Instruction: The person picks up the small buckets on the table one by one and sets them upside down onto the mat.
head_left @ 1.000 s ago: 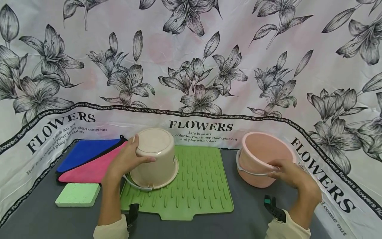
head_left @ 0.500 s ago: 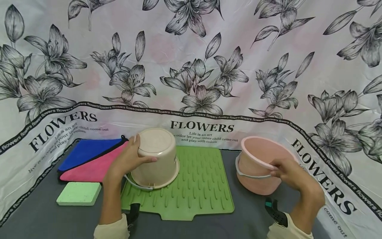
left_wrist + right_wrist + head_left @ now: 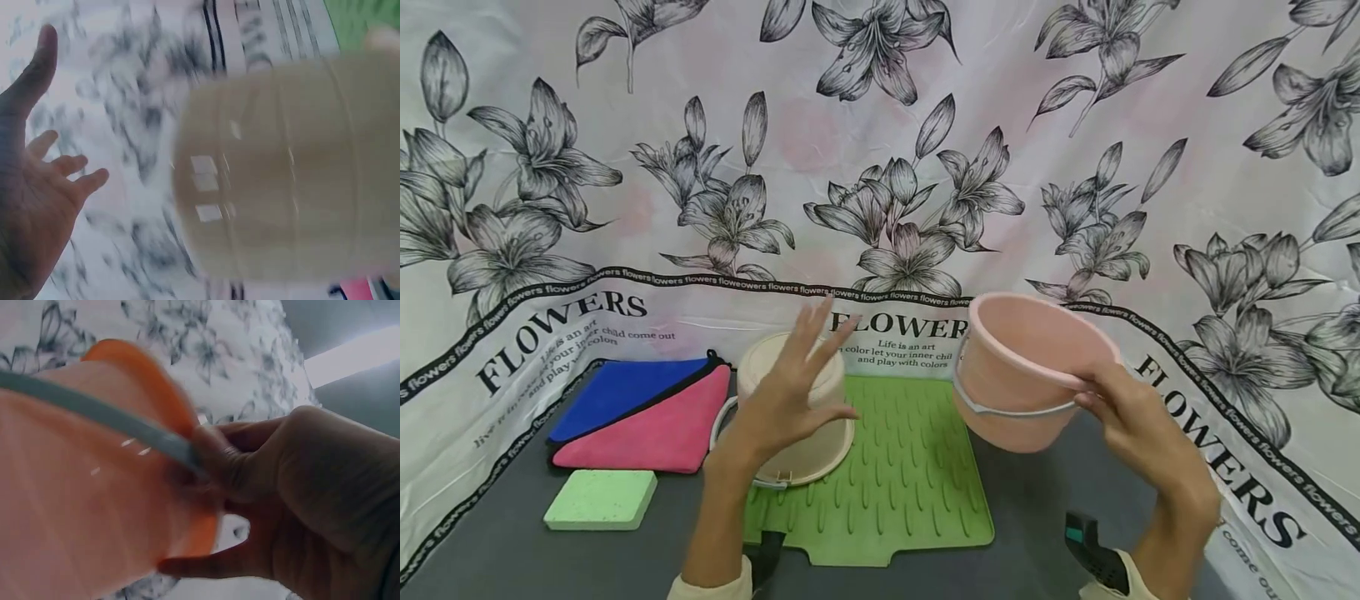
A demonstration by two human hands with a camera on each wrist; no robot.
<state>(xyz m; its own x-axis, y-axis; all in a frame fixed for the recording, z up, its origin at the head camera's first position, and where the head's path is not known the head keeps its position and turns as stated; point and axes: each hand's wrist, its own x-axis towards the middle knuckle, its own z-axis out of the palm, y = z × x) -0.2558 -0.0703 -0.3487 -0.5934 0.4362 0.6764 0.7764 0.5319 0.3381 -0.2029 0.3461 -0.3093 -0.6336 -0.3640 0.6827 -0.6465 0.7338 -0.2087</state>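
Observation:
My left hand (image 3: 778, 408) is raised in front of the cream bucket (image 3: 823, 450), its fingers spread and holding nothing. Upside down on the green ribbed mat (image 3: 917, 475), that bucket is partly hidden by the hand. In the left wrist view a gap separates the hand (image 3: 37, 200) from the bucket's side (image 3: 281, 175). My right hand (image 3: 1142, 433) grips the rim of a pink bucket (image 3: 1000, 400), thumb outside near the grey handle (image 3: 112, 415). Tilted and off the table, the pink bucket hangs by the mat's right edge.
A blue and pink cloth item with black edging (image 3: 655, 429) lies at the left, with a pale green sponge (image 3: 601, 500) in front. The flower-printed curtain (image 3: 895, 183) rises behind the grey table (image 3: 1022, 533) and runs down its right side.
My left hand has let go of the cream bucket's base and come away with fingers spread. My right hand has lifted the pink bucket and brought it left towards the mat.

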